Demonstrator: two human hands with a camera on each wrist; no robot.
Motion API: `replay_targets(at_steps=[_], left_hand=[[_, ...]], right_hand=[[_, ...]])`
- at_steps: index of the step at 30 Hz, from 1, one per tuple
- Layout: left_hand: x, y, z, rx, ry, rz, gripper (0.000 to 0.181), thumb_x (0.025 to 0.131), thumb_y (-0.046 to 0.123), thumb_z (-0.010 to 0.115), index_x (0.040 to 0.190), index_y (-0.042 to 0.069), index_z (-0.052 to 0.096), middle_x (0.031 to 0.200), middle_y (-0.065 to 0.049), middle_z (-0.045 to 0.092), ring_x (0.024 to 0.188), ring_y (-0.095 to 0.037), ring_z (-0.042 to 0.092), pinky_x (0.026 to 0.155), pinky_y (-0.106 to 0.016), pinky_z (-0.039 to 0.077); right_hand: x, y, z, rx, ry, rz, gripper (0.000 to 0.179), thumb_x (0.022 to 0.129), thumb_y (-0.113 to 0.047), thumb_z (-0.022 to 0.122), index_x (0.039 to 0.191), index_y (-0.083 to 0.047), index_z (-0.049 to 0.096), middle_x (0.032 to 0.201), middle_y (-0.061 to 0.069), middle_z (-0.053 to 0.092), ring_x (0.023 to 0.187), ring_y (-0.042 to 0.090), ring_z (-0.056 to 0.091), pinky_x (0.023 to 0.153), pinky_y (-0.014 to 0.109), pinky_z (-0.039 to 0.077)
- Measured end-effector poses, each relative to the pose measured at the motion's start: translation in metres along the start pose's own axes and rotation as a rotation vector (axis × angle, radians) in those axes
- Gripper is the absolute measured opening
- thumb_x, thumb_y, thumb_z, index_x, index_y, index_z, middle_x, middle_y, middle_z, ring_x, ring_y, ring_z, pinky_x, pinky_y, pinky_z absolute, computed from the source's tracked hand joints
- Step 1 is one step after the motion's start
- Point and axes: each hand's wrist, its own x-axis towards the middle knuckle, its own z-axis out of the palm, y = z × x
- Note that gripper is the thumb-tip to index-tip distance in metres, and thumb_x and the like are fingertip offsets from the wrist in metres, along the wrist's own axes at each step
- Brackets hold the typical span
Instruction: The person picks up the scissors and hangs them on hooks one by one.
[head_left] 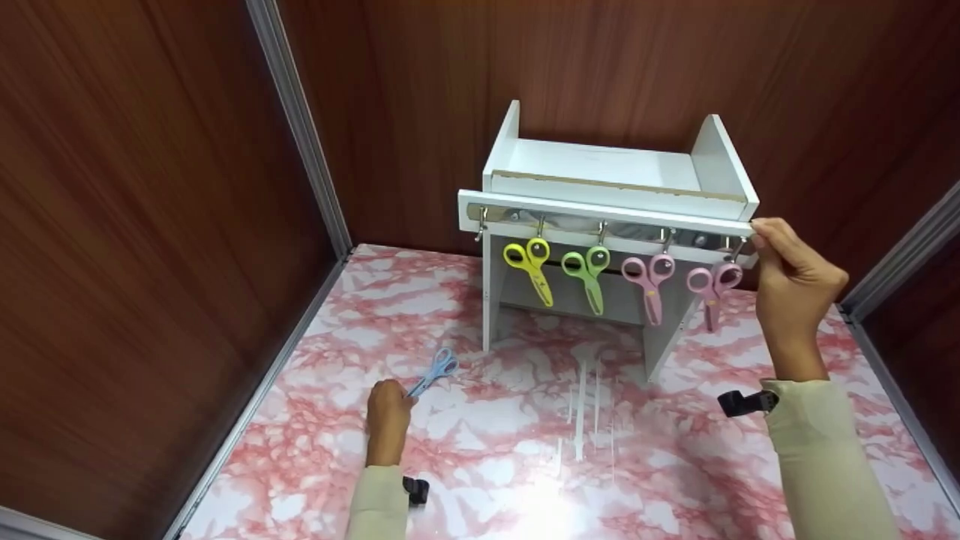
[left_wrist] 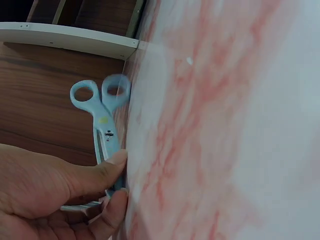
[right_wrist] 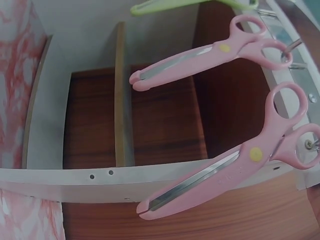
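Observation:
Near the tabletop my left hand (head_left: 388,412) pinches a pair of light blue scissors (head_left: 435,370) by the blade end; in the left wrist view the scissors' handle loops (left_wrist: 84,97) point away from the fingers. Up at the right, my right hand (head_left: 796,277) grips the right end of a white hook rack (head_left: 570,206). From the rack's hooks hang yellow scissors (head_left: 534,270), green scissors (head_left: 589,277) and two pairs of pink scissors, one (head_left: 651,289) left of the other (head_left: 711,294). The right wrist view shows the pink scissors (right_wrist: 215,165) closely, but not the hand.
Behind the rack stands a white shelf unit (head_left: 491,300) with raised sides. A red-and-white marbled tabletop (head_left: 315,465) lies beneath, with whitish streaks (head_left: 581,409) in front of the shelf. Brown wood-grain panels (head_left: 405,112) enclose the table at the back and sides.

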Motion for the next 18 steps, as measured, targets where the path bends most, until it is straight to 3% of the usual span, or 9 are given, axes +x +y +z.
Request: replay_targets(at_steps=[3, 9, 14, 18], left_hand=[[0.0, -0.002, -0.002, -0.028, -0.01, 0.0, 0.022, 0.08, -0.005, 0.079, 0.069, -0.001, 0.061, 0.071, -0.01, 0.058, 0.068, -0.027, 0.056, 0.063, -0.041, 0.05], [0.003, -0.007, -0.005, -0.13, -0.094, -0.049, 0.01, 0.083, -0.007, 0.075, 0.078, -0.001, 0.068, 0.073, -0.009, 0.065, 0.062, -0.02, 0.054, 0.055, -0.033, 0.047], [0.001, -0.014, -0.004, -0.198, -0.07, -0.01, 0.01, 0.08, -0.011, 0.075, 0.076, -0.004, 0.068, 0.067, -0.01, 0.064, 0.056, -0.016, 0.054, 0.051, -0.03, 0.047], [0.001, -0.016, -0.003, -0.182, -0.06, 0.013, 0.011, 0.079, -0.012, 0.076, 0.076, -0.004, 0.068, 0.065, -0.008, 0.061, 0.054, -0.014, 0.054, 0.051, -0.029, 0.047]], right_hand=[[0.0, 0.0, 0.0, -0.001, 0.0, 0.0, 0.012, 0.085, 0.015, 0.073, 0.094, 0.009, 0.078, 0.098, 0.031, 0.072, 0.097, 0.027, 0.071, 0.092, 0.027, 0.058], [0.001, -0.001, 0.001, -0.017, 0.003, -0.006, 0.012, 0.086, 0.014, 0.073, 0.094, 0.007, 0.078, 0.098, 0.028, 0.073, 0.097, 0.025, 0.072, 0.094, 0.029, 0.057], [0.001, 0.0, 0.0, -0.013, 0.0, -0.003, 0.012, 0.086, 0.014, 0.073, 0.094, 0.008, 0.078, 0.098, 0.03, 0.072, 0.096, 0.025, 0.072, 0.093, 0.028, 0.057], [0.001, 0.001, 0.0, 0.009, 0.008, -0.003, 0.011, 0.085, 0.015, 0.073, 0.093, 0.009, 0.077, 0.097, 0.033, 0.071, 0.095, 0.026, 0.072, 0.092, 0.028, 0.057]])
